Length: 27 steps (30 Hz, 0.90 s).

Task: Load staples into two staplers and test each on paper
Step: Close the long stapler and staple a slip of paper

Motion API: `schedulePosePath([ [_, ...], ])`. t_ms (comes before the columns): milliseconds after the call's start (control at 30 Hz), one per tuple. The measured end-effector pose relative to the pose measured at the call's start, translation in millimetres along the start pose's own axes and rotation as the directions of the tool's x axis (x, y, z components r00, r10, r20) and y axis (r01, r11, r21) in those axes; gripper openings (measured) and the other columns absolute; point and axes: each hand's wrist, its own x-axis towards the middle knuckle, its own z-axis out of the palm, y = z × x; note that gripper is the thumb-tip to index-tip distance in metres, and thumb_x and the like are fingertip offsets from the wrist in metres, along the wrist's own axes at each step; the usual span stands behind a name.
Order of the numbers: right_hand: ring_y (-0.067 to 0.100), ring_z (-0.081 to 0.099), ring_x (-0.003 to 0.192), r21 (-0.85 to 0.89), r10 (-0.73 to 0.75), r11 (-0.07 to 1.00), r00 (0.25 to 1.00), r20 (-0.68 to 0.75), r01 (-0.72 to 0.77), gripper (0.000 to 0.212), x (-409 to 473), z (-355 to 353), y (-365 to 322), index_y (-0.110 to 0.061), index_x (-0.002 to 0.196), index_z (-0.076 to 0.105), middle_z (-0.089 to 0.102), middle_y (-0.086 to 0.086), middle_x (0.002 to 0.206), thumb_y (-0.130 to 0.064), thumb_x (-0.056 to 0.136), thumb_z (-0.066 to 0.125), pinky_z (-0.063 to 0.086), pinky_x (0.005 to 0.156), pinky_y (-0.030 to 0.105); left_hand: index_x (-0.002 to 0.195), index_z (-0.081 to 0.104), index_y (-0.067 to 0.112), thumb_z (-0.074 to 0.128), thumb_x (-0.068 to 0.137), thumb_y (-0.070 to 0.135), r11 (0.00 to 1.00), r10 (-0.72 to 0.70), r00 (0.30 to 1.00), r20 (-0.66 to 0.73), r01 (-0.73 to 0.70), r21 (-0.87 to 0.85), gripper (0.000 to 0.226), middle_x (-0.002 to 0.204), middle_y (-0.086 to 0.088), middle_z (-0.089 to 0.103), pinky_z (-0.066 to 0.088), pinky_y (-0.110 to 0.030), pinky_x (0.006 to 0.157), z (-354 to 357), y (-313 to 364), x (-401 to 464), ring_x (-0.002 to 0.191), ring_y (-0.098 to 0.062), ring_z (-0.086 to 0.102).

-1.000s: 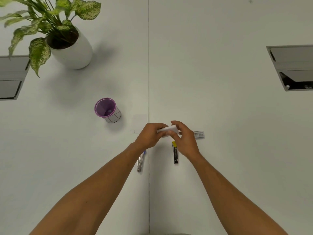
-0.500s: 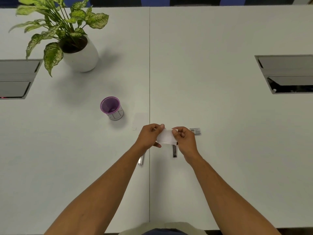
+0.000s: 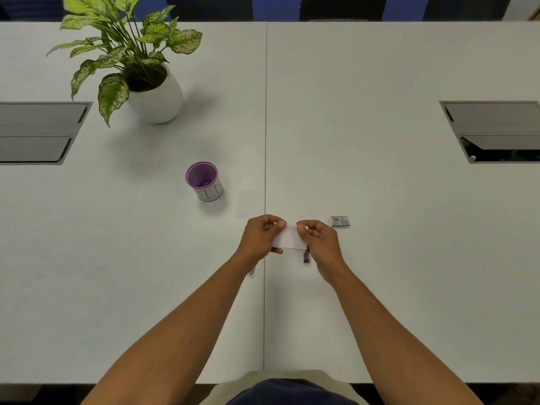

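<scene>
Wide bare surface (image 3: pixel 394 83) right of the centre seam and beyond the hands, open for passing. Near the left hand (image 3: pixel 261 238): a flat paper slip (image 3: pixel 249 203) on the seam, then a purple cup (image 3: pixel 203 181) standing upright, well apart from a potted plant (image 3: pixel 146 80) at far left. Just right of the right hand (image 3: pixel 318 241): a small staple box (image 3: pixel 340 221). Under the wrists: 2 partly hidden staplers (image 3: pixel 306 256). Recessed hatches (image 3: pixel 493 131) at both side edges.
</scene>
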Motion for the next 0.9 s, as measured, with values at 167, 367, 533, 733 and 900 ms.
schedulePosePath([
  [167,0.014,0.060,0.078,-0.131,-0.054,0.990,0.998,-0.033,0.049,0.013,-2.8,2.9,-3.0,-0.019,0.089,0.066,0.067,-0.001,0.085,-0.029,0.095,0.060,0.046,0.063,0.027,0.089,0.069,0.015,0.063,0.093,0.021,1.000,-0.015,1.000,-0.027,0.014,-0.028,0.009,0.092,-0.008,0.067,0.055,-0.027,0.051,4.0,-1.2,-4.2,0.082,-0.020,0.064],
  [367,0.007,0.060,0.076,-0.245,-0.115,0.963,0.993,-0.013,0.108,0.010,-5.3,2.9,-5.1,-0.015,0.092,0.066,0.067,-0.004,0.085,-0.022,0.096,0.059,0.043,0.062,0.017,0.090,0.067,0.012,0.071,0.086,0.023,0.998,-0.002,0.999,-0.051,0.005,0.057,0.012,0.092,-0.012,0.068,0.058,-0.033,0.053,8.9,-3.1,-6.4,0.084,-0.026,0.069],
  [533,0.012,0.058,0.075,-0.304,-0.150,0.942,0.989,-0.008,0.141,0.012,-6.0,4.3,-5.3,-0.014,0.096,0.064,0.064,-0.002,0.087,-0.023,0.097,0.056,0.043,0.057,0.023,0.086,0.068,0.012,0.068,0.089,0.021,0.995,0.003,1.000,-0.014,-0.001,0.104,0.009,0.095,-0.012,0.067,0.059,-0.034,0.055,5.7,2.7,-3.4,0.089,-0.029,0.067],
  [733,0.011,0.058,0.078,-0.310,-0.131,0.943,0.991,-0.017,0.119,0.019,-1.0,-2.3,-0.6,-0.020,0.089,0.066,0.067,0.001,0.092,-0.018,0.100,0.050,0.045,0.059,0.019,0.089,0.068,0.009,0.057,0.096,0.016,0.994,-0.048,0.995,0.085,0.039,0.100,0.015,0.093,-0.010,0.064,0.060,-0.034,0.057,0.0,10.2,-1.1,0.086,-0.026,0.063],
  [900,0.019,0.061,0.082,-0.245,-0.090,0.965,0.996,0.005,0.088,0.023,2.3,-7.6,-0.8,-0.025,0.087,0.067,0.068,0.009,0.096,-0.018,0.099,0.049,0.051,0.061,0.034,0.095,0.067,0.006,0.053,0.098,0.016,0.992,-0.121,0.986,0.119,0.124,-0.016,0.017,0.099,-0.014,0.063,0.060,-0.035,0.059,-4.0,5.3,-1.9,0.089,-0.029,0.064],
])
